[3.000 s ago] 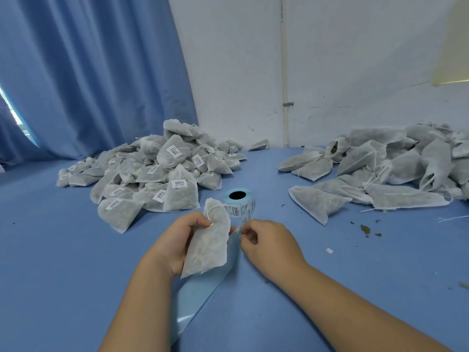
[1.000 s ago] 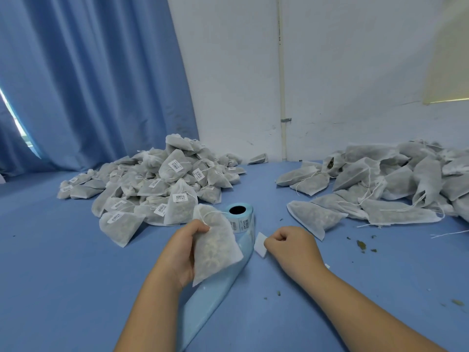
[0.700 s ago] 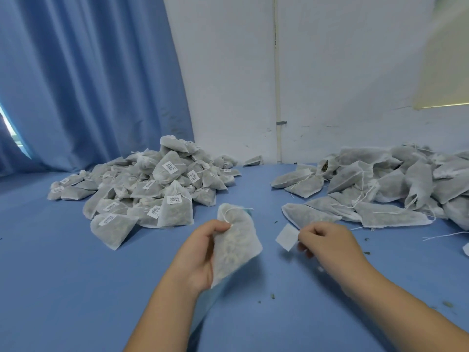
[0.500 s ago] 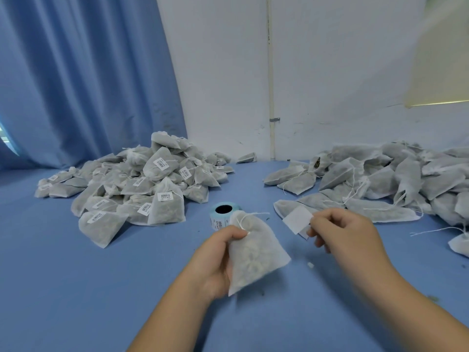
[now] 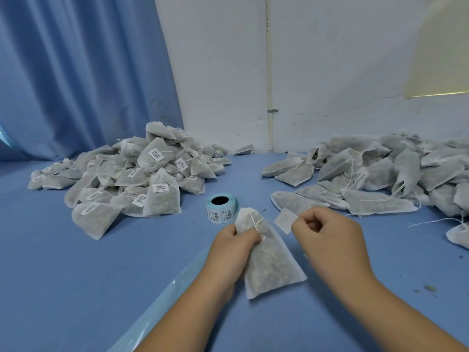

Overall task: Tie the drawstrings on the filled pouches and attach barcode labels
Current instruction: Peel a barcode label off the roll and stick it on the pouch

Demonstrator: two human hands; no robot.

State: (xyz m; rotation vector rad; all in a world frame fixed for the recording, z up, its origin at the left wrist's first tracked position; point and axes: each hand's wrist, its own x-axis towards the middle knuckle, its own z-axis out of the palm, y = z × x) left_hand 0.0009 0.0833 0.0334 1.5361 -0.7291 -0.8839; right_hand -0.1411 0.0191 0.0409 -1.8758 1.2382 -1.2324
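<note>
- A blue curtain (image 5: 76,72) hangs at the far left, behind the blue table (image 5: 63,288).
- A heap of labelled pouches (image 5: 132,179) lies on the left half of the table, with a white barcode sticker on many of them.
- The label roll (image 5: 222,208) stands on end just right of that heap. A pale blue backing strip (image 5: 157,311) runs along the table toward the viewer.
- The left hand (image 5: 231,252) grips a filled pouch (image 5: 269,265) by its gathered neck, fingers curled round it and thumb across the front. The pouch is in front of the roll, with its wide end pointing toward the viewer.
- Its white drawstring (image 5: 255,221) is knotted at the neck.
- A blank-faced barcode label (image 5: 285,221) is just right of the pouch neck and not touching it.
- The right hand (image 5: 330,240) pinches that label by one edge between thumb and forefinger, with the other fingers curled in.
- A heap of unlabelled pouches (image 5: 380,179) with loose strings spreads across the right side.
</note>
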